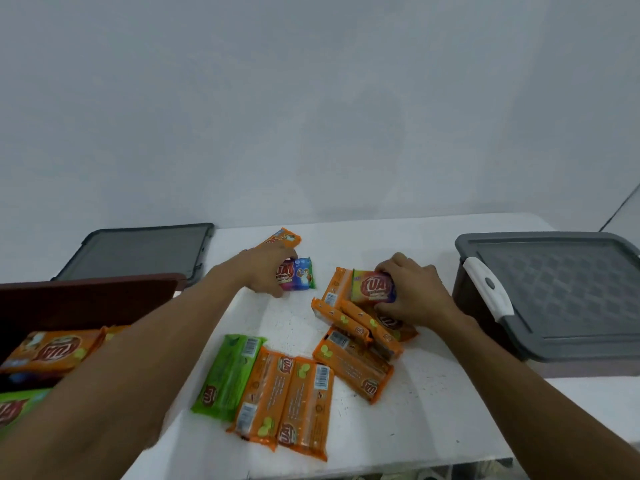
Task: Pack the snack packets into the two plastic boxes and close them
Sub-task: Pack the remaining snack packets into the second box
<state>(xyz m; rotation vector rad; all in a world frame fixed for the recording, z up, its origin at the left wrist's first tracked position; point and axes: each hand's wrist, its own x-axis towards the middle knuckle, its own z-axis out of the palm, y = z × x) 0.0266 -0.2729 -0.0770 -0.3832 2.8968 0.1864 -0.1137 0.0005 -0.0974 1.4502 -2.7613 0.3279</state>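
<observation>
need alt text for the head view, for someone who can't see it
Two bare hands reach over a white table strewn with snack packets: the left hand grips a blue-and-pink packet, the right hand a yellow-green one on an orange pile. An open brown box at left already holds packets, its grey lid lying behind it; a lidded box sits at right.
</observation>
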